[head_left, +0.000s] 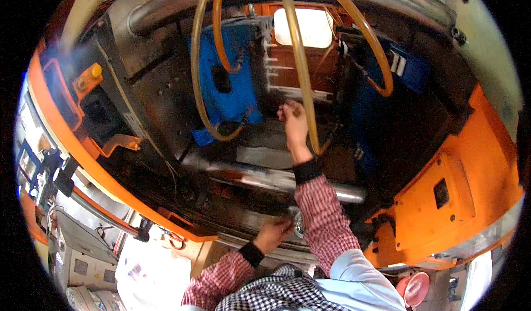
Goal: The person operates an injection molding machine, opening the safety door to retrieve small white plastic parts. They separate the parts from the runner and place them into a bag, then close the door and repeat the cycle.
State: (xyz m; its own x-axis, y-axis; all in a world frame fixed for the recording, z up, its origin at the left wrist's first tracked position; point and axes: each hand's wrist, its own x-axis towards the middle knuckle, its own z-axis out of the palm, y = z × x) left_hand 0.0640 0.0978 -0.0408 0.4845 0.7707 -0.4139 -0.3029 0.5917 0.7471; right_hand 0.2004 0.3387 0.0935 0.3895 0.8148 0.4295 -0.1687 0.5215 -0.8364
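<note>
My right hand (295, 122) reaches deep into the machine, between two blue mould blocks (224, 84). Its fingers are curled together, and whatever they hold, if anything, is too small to make out. A clear yellowish hose (299, 51) hangs just beside that hand. Lower down, my left hand (272, 235) is over the machine's near edge, its fingers stretched toward the right. Close to those fingertips is a small shiny round metal part (298, 223). A polished metal bar (254, 176) crosses below my right hand, with my right forearm above it.
Several amber hoses (381, 68) loop down from above. Another thick metal bar (182, 4) spans the top. Orange guards stand on the left (119, 192) and right (442, 200). White sheeting (152, 272) lies at lower left; a pink bucket (414, 288) stands at lower right.
</note>
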